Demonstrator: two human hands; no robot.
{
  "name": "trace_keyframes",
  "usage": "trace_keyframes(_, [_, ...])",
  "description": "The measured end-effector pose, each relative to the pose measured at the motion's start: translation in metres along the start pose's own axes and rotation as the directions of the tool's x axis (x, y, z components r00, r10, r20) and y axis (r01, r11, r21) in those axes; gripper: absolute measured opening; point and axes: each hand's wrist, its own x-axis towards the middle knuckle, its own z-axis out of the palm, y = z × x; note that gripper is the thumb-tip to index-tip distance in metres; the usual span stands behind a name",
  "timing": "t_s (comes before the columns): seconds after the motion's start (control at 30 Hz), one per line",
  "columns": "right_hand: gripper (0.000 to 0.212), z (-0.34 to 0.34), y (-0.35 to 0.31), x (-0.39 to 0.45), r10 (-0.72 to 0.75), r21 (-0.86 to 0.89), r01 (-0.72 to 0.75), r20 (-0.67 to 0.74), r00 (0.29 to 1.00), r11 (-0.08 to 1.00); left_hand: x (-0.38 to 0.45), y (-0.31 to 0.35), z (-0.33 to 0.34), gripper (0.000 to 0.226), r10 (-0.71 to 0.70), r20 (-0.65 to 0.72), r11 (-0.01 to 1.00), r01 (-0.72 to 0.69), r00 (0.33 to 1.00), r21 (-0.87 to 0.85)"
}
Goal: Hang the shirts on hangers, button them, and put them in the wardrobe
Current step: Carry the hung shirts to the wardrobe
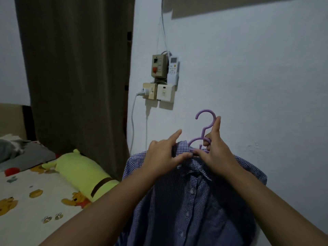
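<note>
A blue checked shirt [186, 201] hangs on a purple plastic hanger [204, 125], held up in front of the pale wall. Its front placket with several buttons runs down the middle and looks closed. My left hand [163, 157] pinches the collar at the left of the hanger's neck, index finger stretched out. My right hand [214, 150] grips the hanger's neck just below the hook, index finger pointing up along the hook. The wardrobe is not in view.
A bed [26, 210] with a cartoon-print sheet lies at the left, with a long yellow-green plush pillow [83, 171] on it. A brown curtain [76, 68] hangs behind it. Switches, a plugged-in socket [150, 90] and a remote holder [173, 68] are on the wall above the shirt.
</note>
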Motion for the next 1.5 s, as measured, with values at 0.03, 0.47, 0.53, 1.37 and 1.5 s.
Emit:
trace_keyframes(0.03, [0.12,-0.009,0.0,-0.004,0.008,0.006,-0.008,-0.015,1.0,1.0,0.003,0.008,0.002,0.083,0.027,-0.018,1.0,-0.027,0.999,0.011])
trace_keyframes(0.47, [0.109,-0.112,-0.016,-0.048,0.018,-0.282,-0.065,-0.166,0.986,0.957,0.012,0.072,0.017,0.069,0.131,-0.012,0.949,-0.129,0.991,-0.288])
trace_keyframes(0.53, [0.111,-0.115,-0.013,-0.054,0.089,-0.307,-0.12,-0.114,0.99,0.944,0.004,0.075,0.025,0.07,0.163,0.018,0.949,-0.151,0.987,-0.277])
trace_keyframes(1.37, [0.097,0.154,0.071,-0.019,0.108,-0.08,-0.078,0.513,0.851,0.994,-0.097,-0.188,0.097,0.071,-0.59,0.309,0.76,0.642,0.746,-0.096])
trace_keyframes(1.5, [0.099,0.215,0.079,-0.009,0.043,0.011,-0.062,0.604,0.796,0.998,-0.121,-0.235,0.112,0.08,-0.74,0.356,0.606,0.795,0.571,-0.016])
